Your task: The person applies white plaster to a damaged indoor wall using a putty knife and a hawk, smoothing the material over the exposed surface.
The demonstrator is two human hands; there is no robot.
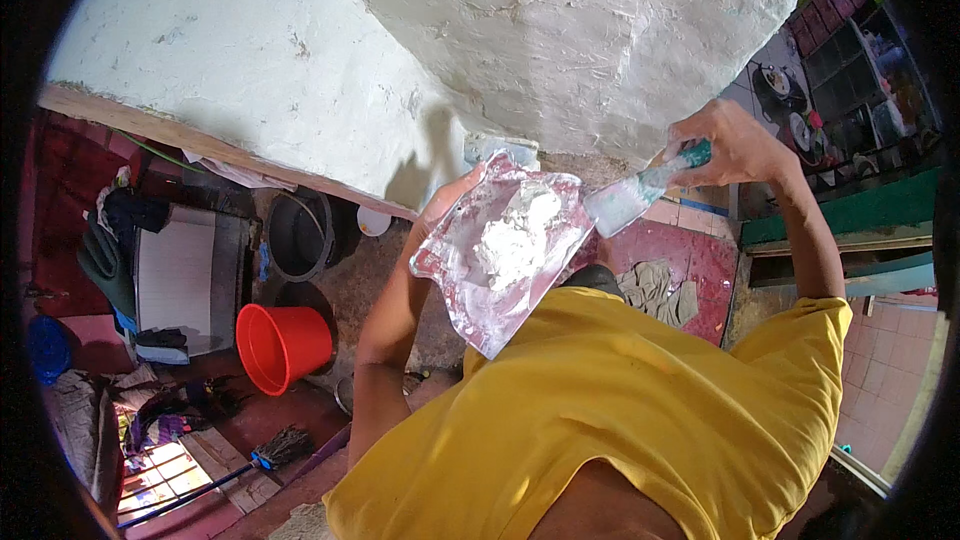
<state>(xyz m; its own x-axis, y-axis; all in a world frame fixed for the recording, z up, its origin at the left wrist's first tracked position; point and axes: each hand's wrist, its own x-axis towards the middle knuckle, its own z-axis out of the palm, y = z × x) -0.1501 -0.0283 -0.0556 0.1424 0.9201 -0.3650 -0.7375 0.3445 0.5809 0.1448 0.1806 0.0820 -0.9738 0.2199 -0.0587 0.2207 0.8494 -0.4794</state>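
Note:
Against its left edge, my left hand (452,198) grips an irregular, pinkish putty tray (487,318), its fingers partly hidden. White putty (522,238) lies heaped on it, and smears cover its surface. My right hand (735,145) is closed round the green handle of a putty knife (622,202). The wide blade, coated with whitish paste, points left and down at the tray's right corner; whether it touches the tray I cannot tell. Just beyond both hands rises a rough, whitish plastered wall (540,50), with bare greenish patches at its upper right.
A red bucket (284,348) and a dark tub (300,232) stand on the floor at left, near a white-fronted appliance (175,278). A mop (284,447) lies lower left. A crumpled cloth (660,292) rests on the red floor. Shelves and a green ledge (840,212) are at right.

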